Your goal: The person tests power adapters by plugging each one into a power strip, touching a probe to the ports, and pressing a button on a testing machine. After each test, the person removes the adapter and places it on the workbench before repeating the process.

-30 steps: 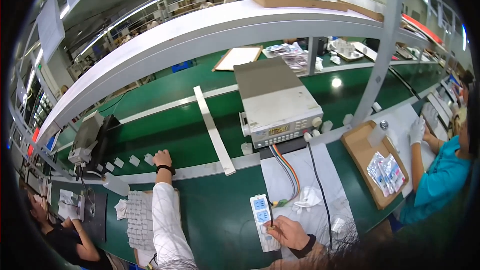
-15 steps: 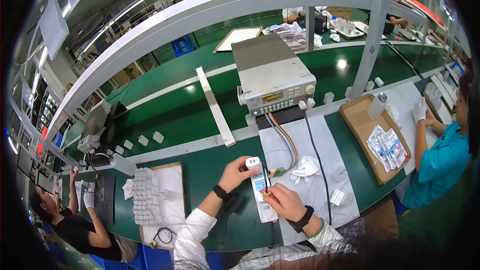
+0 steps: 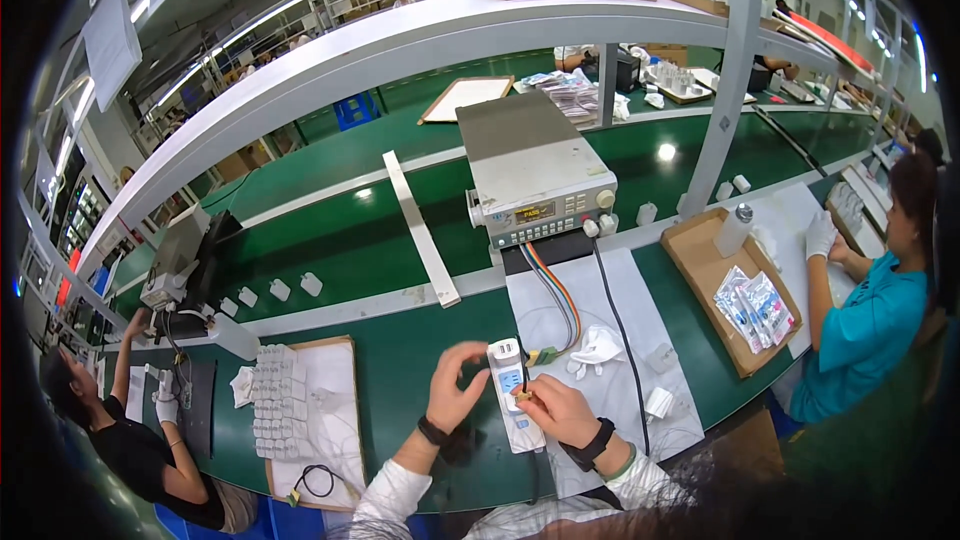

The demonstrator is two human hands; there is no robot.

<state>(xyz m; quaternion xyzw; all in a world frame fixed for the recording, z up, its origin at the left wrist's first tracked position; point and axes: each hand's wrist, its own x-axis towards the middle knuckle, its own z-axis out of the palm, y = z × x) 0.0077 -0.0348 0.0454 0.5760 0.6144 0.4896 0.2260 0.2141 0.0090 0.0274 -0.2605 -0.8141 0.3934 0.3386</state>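
A white power strip (image 3: 522, 434) with blue socket faces lies lengthwise in front of me. At its far end sits a white charger (image 3: 505, 349) with two ports on top. My left hand (image 3: 456, 388) is just left of the strip, thumb and fingers apart and holding nothing. My right hand (image 3: 563, 412) pinches a small yellowish connector (image 3: 522, 396) over the strip; a short dark cable runs by it, and the fingers partly hide the connector. Just beyond the right hand, a green connector board (image 3: 542, 356) joins a ribbon of coloured wires (image 3: 568, 302).
A grey bench tester (image 3: 540, 175) with a lit display stands beyond. On the left, a tray (image 3: 340, 410) holds rows of white chargers (image 3: 280, 405) and a cable. A cardboard tray (image 3: 680, 240) with a bottle is at right. Co-workers sit on both sides.
My left hand has let go of the white charger and drawn left, its fingers spreading. The right hand still pinches the connector over the strip. The whole view has shifted slightly.
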